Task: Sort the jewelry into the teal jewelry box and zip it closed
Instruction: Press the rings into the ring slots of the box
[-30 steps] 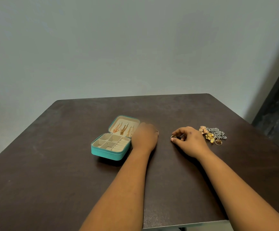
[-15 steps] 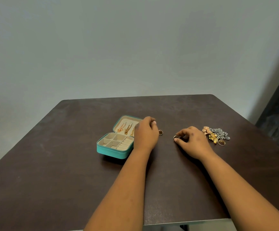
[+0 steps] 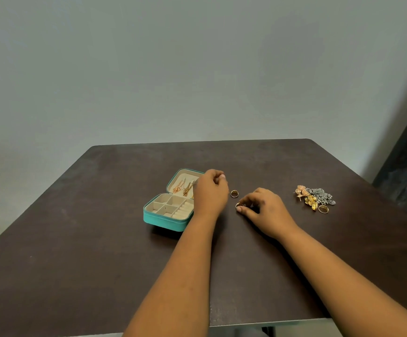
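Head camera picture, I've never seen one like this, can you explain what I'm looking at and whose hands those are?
There is no machine here. A person wears a camera on the head, looking forward and down at their own two bare arms. On the dark table stands an open teal jewelry box with earrings in its lid. The right hand pinches a gold ring against the table. The left hand hovers curled beside the box; whether its fingers hold anything is hidden. A second ring lies loose between the hands, and a jewelry pile waits to the right.
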